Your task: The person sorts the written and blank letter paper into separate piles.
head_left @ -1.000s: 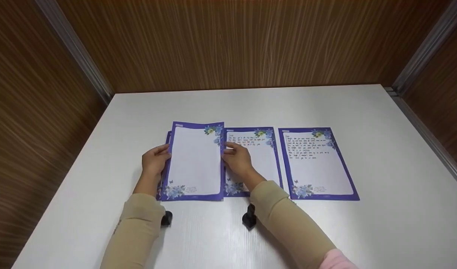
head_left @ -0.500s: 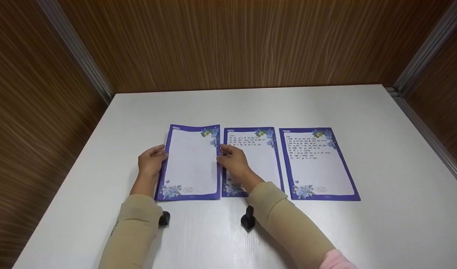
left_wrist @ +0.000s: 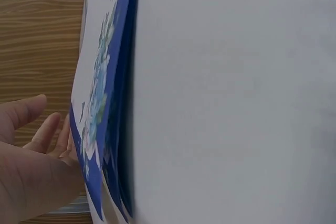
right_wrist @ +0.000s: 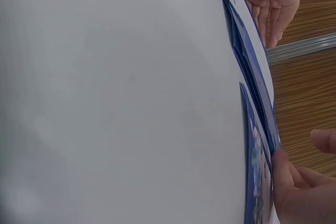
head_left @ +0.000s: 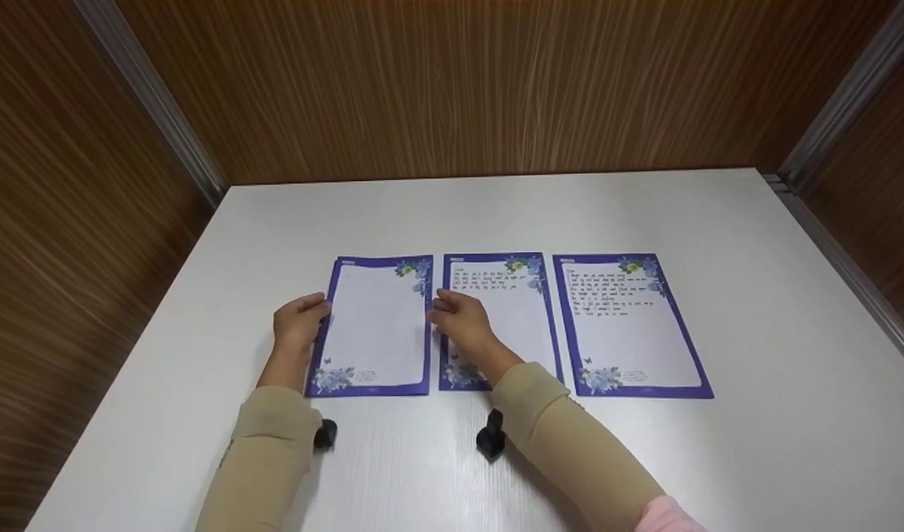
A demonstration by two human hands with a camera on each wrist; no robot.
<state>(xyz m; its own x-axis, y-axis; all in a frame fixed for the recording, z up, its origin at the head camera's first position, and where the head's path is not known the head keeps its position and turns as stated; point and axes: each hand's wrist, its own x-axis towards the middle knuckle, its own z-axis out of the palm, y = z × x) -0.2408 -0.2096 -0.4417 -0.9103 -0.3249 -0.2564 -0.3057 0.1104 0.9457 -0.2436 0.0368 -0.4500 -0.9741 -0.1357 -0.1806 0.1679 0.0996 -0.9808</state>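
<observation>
On the left lies a small stack of purple-bordered sheets of letter paper (head_left: 378, 325), its top sheet bare of writing, with blue flowers at two corners. My left hand (head_left: 299, 324) is at the stack's left edge; in the left wrist view its thumb (left_wrist: 31, 109) stands away from the paper. At the right edge is my right hand (head_left: 463, 321), over the middle sheet. In the right wrist view its fingers (right_wrist: 286, 174) touch the paper edge, with the thumb (right_wrist: 324, 140) held apart. Slightly separated sheet edges (left_wrist: 113, 129) show in the left wrist view.
The handwritten middle sheet (head_left: 503, 318) and another handwritten sheet (head_left: 633, 332) lie in a row on the white table (head_left: 496, 214). Two black objects (head_left: 491, 436) show at my wrists. Wood-grain panels (head_left: 496, 89) surround the table's back and sides.
The blank top sheet has come left and down onto the sheets beneath, now nearly lined up with them. Both hands went left with it, and their thumbs now stand off the paper.
</observation>
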